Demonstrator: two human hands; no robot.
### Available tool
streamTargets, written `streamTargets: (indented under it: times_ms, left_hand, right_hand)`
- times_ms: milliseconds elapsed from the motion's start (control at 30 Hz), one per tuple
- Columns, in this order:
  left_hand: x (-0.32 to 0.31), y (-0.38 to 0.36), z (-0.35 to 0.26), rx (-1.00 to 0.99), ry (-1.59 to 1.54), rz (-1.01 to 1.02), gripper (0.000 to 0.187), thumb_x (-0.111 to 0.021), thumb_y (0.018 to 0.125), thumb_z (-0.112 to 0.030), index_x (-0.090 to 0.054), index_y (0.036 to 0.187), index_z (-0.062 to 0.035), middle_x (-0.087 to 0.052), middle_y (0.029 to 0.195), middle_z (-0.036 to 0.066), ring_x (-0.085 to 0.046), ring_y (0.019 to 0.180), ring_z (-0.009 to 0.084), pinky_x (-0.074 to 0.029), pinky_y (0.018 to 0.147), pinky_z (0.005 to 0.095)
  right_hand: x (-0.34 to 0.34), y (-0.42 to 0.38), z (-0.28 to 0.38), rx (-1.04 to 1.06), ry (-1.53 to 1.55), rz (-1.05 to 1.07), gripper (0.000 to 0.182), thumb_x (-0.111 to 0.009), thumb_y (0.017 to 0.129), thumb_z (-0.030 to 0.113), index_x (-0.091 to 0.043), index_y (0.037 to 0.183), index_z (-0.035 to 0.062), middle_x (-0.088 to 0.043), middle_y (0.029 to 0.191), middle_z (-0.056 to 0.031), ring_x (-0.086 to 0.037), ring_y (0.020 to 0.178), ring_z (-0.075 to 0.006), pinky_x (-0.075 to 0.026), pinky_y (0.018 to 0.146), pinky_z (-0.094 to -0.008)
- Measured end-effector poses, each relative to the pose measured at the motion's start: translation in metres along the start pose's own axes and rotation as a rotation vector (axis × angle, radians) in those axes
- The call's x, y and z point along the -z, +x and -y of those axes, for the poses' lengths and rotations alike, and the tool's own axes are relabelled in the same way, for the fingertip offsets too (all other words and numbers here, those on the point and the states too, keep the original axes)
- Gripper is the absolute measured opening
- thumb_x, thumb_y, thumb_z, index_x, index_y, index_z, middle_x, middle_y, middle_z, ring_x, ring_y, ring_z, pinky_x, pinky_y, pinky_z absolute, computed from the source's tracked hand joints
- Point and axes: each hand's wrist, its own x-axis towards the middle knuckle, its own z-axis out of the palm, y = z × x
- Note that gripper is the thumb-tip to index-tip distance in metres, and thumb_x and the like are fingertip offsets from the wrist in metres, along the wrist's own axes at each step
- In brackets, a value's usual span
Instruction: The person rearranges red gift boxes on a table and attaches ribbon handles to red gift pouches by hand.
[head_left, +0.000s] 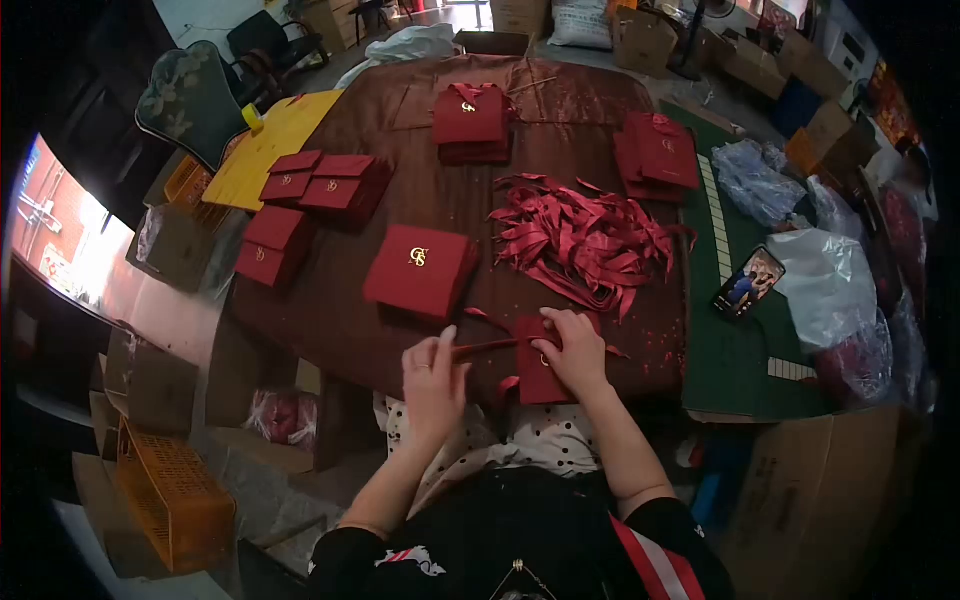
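A small dark-red paper gift bag (538,386) lies flat at the table's near edge, partly covered by my right hand. My right hand (577,350) grips its upper part, thumb and fingers curled over it. Out to the left, my left hand (435,385) pinches a red ribbon (487,347) that runs taut to the bag. More ribbon ends stick out beside the bag. Just beyond are a stack of red bags with gold lettering (418,270) and a loose heap of red ribbons (585,240).
More red bags stand in stacks at the left (273,245), at the back (470,120) and at the right (660,155). A phone (750,282) rests on the green board (705,345) at the right. Cardboard boxes and an orange crate (175,495) flank the table.
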Motion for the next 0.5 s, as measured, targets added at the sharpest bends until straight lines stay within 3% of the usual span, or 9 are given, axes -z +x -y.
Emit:
streamTargets:
  times_ms: [33,100,133,200,267,367,500]
  left_hand:
    - [-0.006,-0.003,-0.01,-0.032,-0.109,0.11,0.054,-0.073,0.088,-0.018,-0.055,0.137,-0.0048,-0.055,0.125,0.018,-0.05,0.117,0.0383,-0.045,0.095,0.0483]
    - [-0.028,-0.003,-0.032,-0.257,-0.229,0.221,0.054,-0.075,0.087,-0.022,-0.057,0.135,-0.0041,-0.054,0.135,0.018,-0.049,0.123,0.0394,-0.044,0.102,0.0477]
    - [-0.041,-0.005,-0.036,-0.276,-0.254,0.319,0.055,-0.074,0.088,-0.029,-0.058,0.133,-0.0038,-0.051,0.143,0.016,-0.046,0.131,0.0402,-0.042,0.108,0.048]
    - [-0.06,-0.008,-0.036,-0.271,-0.201,0.431,0.053,-0.071,0.09,-0.032,-0.058,0.133,-0.0039,-0.05,0.145,0.016,-0.046,0.133,0.0397,-0.041,0.109,0.0487]
    - [-0.064,-0.004,-0.032,-0.312,-0.167,0.417,0.055,-0.071,0.088,-0.036,-0.059,0.131,-0.0035,-0.051,0.144,0.016,-0.046,0.134,0.0381,-0.04,0.11,0.0495]
    - [-0.066,0.002,-0.026,-0.349,-0.158,0.419,0.056,-0.074,0.084,-0.034,-0.06,0.129,-0.0039,-0.052,0.143,0.015,-0.046,0.135,0.0374,-0.038,0.113,0.0504]
    - [-0.071,0.011,-0.016,-0.374,-0.158,0.444,0.055,-0.075,0.082,-0.028,-0.06,0.13,-0.0066,-0.051,0.146,0.012,-0.043,0.137,0.0368,-0.036,0.115,0.0517]
  right_hand:
    - [0.001,-0.002,0.001,0.008,-0.012,-0.002,0.05,-0.08,0.081,0.023,-0.061,0.125,0.0106,-0.064,0.103,-0.0049,-0.06,0.098,-0.0272,-0.053,0.079,-0.0393]
    - [0.008,-0.005,0.002,0.018,0.022,-0.01,0.047,-0.08,0.081,0.019,-0.062,0.124,0.0114,-0.064,0.106,-0.0066,-0.06,0.102,-0.0287,-0.053,0.082,-0.0393]
    - [0.016,-0.006,0.006,0.076,0.044,-0.082,0.045,-0.08,0.081,0.018,-0.064,0.121,0.0114,-0.064,0.107,-0.0069,-0.06,0.103,-0.0289,-0.053,0.084,-0.0395]
    - [0.036,-0.01,0.007,0.124,0.084,-0.214,0.037,-0.08,0.081,0.015,-0.068,0.115,0.0114,-0.064,0.11,-0.0078,-0.061,0.106,-0.0302,-0.052,0.089,-0.0399]
    - [0.059,-0.023,-0.006,0.018,0.043,-0.304,0.036,-0.08,0.081,0.016,-0.068,0.114,0.0106,-0.065,0.111,-0.0085,-0.061,0.103,-0.0305,-0.052,0.087,-0.0405]
    - [0.095,-0.047,-0.03,-0.287,-0.047,-0.093,0.039,-0.08,0.082,0.022,-0.067,0.117,0.0096,-0.063,0.103,-0.0089,-0.061,0.099,-0.03,-0.052,0.082,-0.0408]
    - [0.088,-0.07,-0.046,-0.335,-0.122,-0.046,0.029,-0.081,0.08,0.023,-0.072,0.105,0.0116,-0.062,0.098,-0.0074,-0.063,0.096,-0.0293,-0.052,0.08,-0.0416]
